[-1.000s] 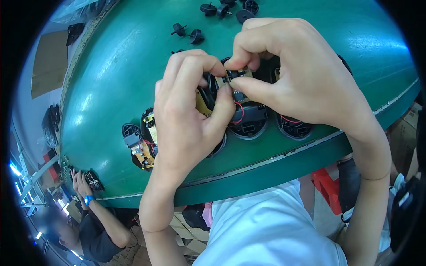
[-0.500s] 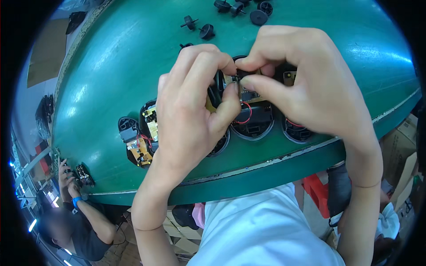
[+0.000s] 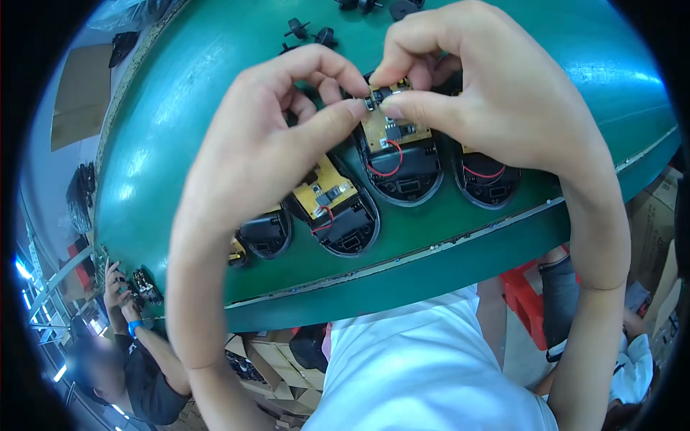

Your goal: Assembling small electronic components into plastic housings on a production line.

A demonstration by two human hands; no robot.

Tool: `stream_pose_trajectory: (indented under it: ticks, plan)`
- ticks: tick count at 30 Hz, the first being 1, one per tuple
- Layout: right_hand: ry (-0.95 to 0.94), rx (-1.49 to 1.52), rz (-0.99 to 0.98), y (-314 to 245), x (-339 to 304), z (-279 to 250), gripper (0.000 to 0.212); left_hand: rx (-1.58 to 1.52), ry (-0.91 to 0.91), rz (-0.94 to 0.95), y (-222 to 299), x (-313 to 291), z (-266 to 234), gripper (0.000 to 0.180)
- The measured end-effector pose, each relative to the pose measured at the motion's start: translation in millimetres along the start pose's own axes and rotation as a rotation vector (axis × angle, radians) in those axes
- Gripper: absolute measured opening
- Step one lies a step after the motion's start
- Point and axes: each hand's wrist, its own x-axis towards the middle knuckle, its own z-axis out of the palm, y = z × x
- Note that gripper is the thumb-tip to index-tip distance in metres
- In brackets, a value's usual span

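An opened computer mouse [image 3: 404,172], with a black base, tan circuit board and red wire, lies on the green table between my hands. At its upper part, a small black scroll wheel [image 3: 379,96] sits over the board. My right hand [image 3: 503,93] is closed, its thumb and index finger pinching the wheel from the right. From the other side, the thumb and index fingertip of my left hand [image 3: 262,144] close on the wheel's left end. Fingers partly cover the wheel, so whether it is seated cannot be told.
More opened mice stand in a row: one tilted mouse [image 3: 352,226] at the left, another mouse [image 3: 491,183] at the right. Loose black scroll wheels [image 3: 325,36] lie beyond my hands. The table edge [image 3: 402,271] runs near my body. Another person's hand [image 3: 115,287] works at far left.
My left hand has shifted left and opened its arch, uncovering the board and wheel. My right hand keeps its pinch. The view has shifted slightly, moving the table's contents upward.
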Motion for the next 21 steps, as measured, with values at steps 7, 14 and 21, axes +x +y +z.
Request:
stream_pose_trajectory:
  ticks: [7, 14, 21]
  plan:
    - [0.013, -0.193, 0.037, -23, -3, 4, 0.011, 0.009, -0.266, -0.243, 12, 24, -23, 0.02]
    - [-0.084, -0.069, 0.115, -27, -2, -9, 0.012, 0.142, -0.319, -0.25, 21, 32, -24, 0.021]
    - [0.034, 0.006, 0.028, -13, -14, -1, 0.01, 0.146, -0.299, -0.297, 24, 38, -14, 0.014]
